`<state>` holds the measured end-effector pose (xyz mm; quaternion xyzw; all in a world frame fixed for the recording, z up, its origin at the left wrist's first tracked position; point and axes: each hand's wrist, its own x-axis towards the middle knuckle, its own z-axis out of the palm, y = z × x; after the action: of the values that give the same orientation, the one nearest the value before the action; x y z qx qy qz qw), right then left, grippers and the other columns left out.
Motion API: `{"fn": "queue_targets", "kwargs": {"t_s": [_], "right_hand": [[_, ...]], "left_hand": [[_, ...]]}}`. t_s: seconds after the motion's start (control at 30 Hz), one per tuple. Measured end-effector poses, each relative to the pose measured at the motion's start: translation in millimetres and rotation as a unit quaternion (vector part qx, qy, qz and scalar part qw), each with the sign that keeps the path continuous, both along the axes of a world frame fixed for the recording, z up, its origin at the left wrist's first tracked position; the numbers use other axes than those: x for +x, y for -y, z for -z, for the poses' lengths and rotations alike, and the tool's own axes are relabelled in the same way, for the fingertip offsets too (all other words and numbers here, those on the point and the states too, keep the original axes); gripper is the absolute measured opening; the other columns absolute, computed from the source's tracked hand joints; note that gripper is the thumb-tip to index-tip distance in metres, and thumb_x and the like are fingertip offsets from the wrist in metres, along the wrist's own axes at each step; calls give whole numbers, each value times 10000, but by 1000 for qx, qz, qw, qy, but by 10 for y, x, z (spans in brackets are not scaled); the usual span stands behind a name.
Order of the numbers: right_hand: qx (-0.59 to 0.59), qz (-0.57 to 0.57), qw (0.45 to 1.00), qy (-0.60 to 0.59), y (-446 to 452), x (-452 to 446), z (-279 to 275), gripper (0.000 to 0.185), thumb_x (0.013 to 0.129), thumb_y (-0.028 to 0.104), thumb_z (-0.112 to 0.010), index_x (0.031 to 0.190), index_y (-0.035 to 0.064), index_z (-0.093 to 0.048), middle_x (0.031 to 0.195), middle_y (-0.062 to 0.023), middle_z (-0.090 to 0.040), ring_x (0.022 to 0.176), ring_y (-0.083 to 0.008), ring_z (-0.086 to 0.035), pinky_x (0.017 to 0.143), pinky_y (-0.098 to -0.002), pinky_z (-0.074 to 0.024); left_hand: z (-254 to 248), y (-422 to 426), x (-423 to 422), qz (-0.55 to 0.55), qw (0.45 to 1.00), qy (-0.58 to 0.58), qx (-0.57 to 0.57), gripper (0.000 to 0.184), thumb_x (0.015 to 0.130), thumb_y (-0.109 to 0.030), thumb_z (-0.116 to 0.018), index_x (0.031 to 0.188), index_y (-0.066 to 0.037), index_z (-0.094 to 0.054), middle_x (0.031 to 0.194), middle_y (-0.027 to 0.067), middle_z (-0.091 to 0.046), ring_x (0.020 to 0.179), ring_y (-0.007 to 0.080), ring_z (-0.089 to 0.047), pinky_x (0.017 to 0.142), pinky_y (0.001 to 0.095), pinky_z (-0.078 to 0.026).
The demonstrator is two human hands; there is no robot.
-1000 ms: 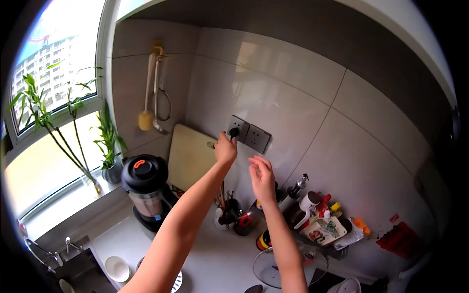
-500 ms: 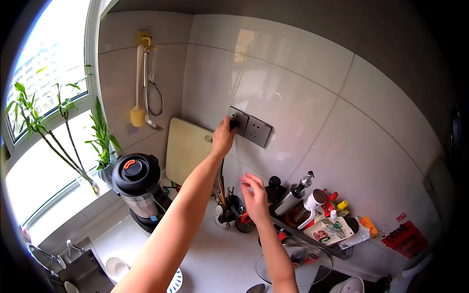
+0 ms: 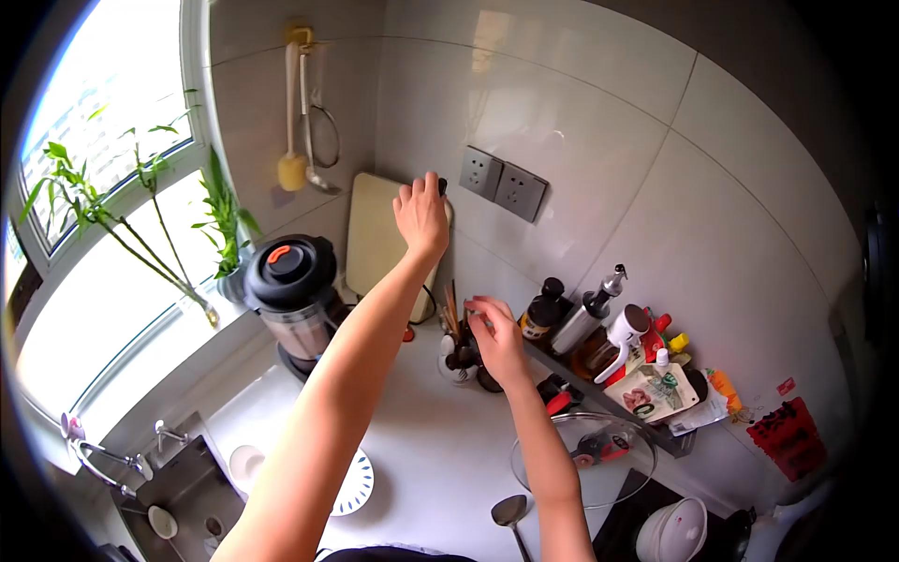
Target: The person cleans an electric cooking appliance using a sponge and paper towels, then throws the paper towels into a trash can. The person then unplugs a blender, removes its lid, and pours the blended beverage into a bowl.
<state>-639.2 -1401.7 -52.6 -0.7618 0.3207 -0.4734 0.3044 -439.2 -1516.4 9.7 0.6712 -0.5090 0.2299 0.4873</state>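
Note:
My left hand [image 3: 423, 217] is closed around a black power plug [image 3: 442, 186], most of it hidden by the fingers. It is held in the air in front of the pale cutting board [image 3: 379, 229], to the left of two grey wall sockets [image 3: 506, 184]. My right hand [image 3: 499, 342] hovers beside the utensil holder [image 3: 457, 361] with chopsticks, fingers loosely bent and apart, with nothing seen in them. The blender [image 3: 292, 281] with its black lid stands left of my left forearm. Part of a dark cord shows behind the left forearm.
Bottles [image 3: 585, 318] and sauce packets [image 3: 651, 389] crowd a rack along the wall at right. Below it are a glass lid [image 3: 524, 459], a ladle [image 3: 510, 510] and stacked bowls [image 3: 674, 529]. A patterned plate [image 3: 356, 485] lies on the counter; the sink [image 3: 178, 496] is at lower left.
My left hand has pulled the plug out of the left socket and moved it left, away from the wall. My right hand stays near the utensil holder. The view has tilted down.

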Motion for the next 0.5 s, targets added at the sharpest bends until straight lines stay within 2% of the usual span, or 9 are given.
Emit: {"fn": "queue_targets", "kwargs": {"t_s": [0.1,0.17,0.2,0.23,0.3,0.33,0.37,0.43,0.5], "right_hand": [[50,-22,998,34,-81,202,27,200,956,83,-593,1130,5,-654,1170,-133,-605,895,-196,-639,759,-297,-525],[42,-19,998,30,-86,287,212,209,970,93,-591,1151,2,-642,1145,-120,-632,874,-187,-647,762,-297,-530],[72,-43,993,80,-49,326,390,292,1019,215,-544,1229,20,-598,1127,-111,-660,852,-179,-659,753,-292,-531],[78,-45,993,80,-80,337,406,292,1019,215,-544,1229,20,-598,1127,-111,-660,852,-179,-659,753,-292,-531],[310,-81,925,204,-124,290,417,415,1053,347,-459,1330,46,-528,1137,-106,-672,835,-170,-675,746,-291,-537],[325,-78,929,158,-173,230,445,568,1045,499,-368,1414,74,-445,1205,-141,-653,914,-186,-690,776,-311,-555],[329,-76,928,156,-250,180,471,568,1045,499,-368,1414,74,-445,1205,-141,-653,914,-186,-690,776,-311,-555],[484,-82,866,95,-416,121,540,596,1029,485,-439,1441,57,-393,1209,-168,-644,912,-232,-702,798,-339,-564],[543,-156,821,83,-528,102,929,624,984,340,-606,1449,16,-347,1240,-201,-617,970,-286,-699,828,-372,-569]], "left_hand": [[-222,-279,123,-58,996,61,-16,282,828,-131,-676,1053,-95,-511,965,116,-589,913,346,-582,731,500,-482],[-298,-540,81,17,999,-1,-47,276,823,-89,-652,1055,-97,-503,956,113,-561,923,348,-592,738,497,-489],[-267,-722,-30,63,996,-62,-11,308,823,-64,-642,1087,-84,-484,1019,131,-561,932,372,-594,752,503,-490],[-196,-929,-168,107,987,-121,-14,351,810,-47,-642,1110,-70,-460,1054,165,-554,935,408,-588,753,517,-488],[217,-1376,-339,155,978,-136,16,370,819,-61,-638,1145,-71,-462,1080,201,-538,914,447,-577,738,513,-488],[488,-1645,-421,192,967,-165,27,367,821,-54,-639,1151,-74,-481,1085,198,-537,914,450,-583,722,500,-494],[726,-1970,-487,213,955,-194,66,360,815,-41,-642,1143,-79,-497,1073,188,-541,914,433,-595,696,483,-501],[1495,-2469,-634,215,949,-220,75,408,780,-30,-674,1145,-93,-503,1043,157,-555,864,396,-613,665,460,-507],[1928,-2997,-841,229,940,-231,98,421,756,-28,-700,1126,-85,-507,1051,146,-557,854,388,-614,663,459,-508]]}}
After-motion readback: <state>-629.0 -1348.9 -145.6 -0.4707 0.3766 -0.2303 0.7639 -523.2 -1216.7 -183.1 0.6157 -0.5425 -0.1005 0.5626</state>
